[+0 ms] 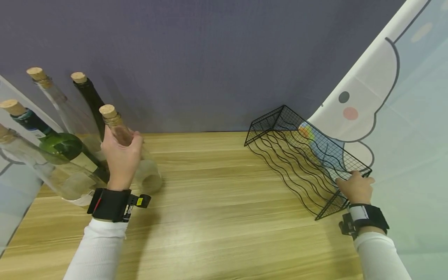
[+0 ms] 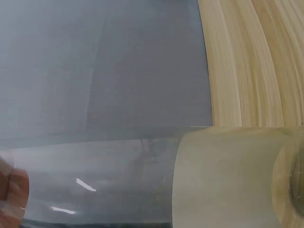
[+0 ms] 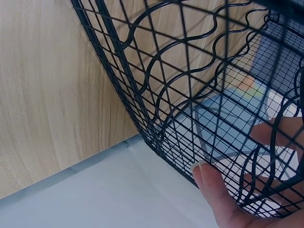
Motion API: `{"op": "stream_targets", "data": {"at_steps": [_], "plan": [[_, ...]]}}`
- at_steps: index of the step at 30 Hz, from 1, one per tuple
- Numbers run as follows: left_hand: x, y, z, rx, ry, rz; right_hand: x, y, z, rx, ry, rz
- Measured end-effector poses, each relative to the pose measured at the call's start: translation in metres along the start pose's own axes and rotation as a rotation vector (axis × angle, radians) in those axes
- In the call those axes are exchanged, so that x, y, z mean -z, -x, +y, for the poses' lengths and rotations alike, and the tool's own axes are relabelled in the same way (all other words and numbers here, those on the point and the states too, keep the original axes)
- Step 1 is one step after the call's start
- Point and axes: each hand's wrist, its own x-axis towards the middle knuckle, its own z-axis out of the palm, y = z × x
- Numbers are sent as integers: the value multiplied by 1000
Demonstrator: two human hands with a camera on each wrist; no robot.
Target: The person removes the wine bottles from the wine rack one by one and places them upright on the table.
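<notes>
At left in the head view, my left hand grips a clear glass bottle by its neck and upper part, just below the cork stopper. In the left wrist view, the bottle's pale label and fingertips at the neck end show. Whether its base touches the table is hard to tell. Far to the right, my right hand holds the near right corner of a black wire rack with wavy bars. The right wrist view shows thumb and fingers around its mesh end.
Left of my hand stand several corked bottles: a green one, a dark one, a clear one and another clear one. A grey panel rises behind the wooden table. A printed cloth hangs at right.
</notes>
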Motion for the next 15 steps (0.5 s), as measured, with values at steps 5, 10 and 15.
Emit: {"op": "stream_targets", "data": {"at_steps": [5, 10, 15], "plan": [[5, -2, -2, 14, -7, 8, 0, 1, 0, -1, -6, 3], [11, -4, -6, 5, -20, 18, -1, 1, 0, 11, -13, 14], [18, -9, -9, -25, -3, 25, -2, 1, 2, 32, -15, 28]]}}
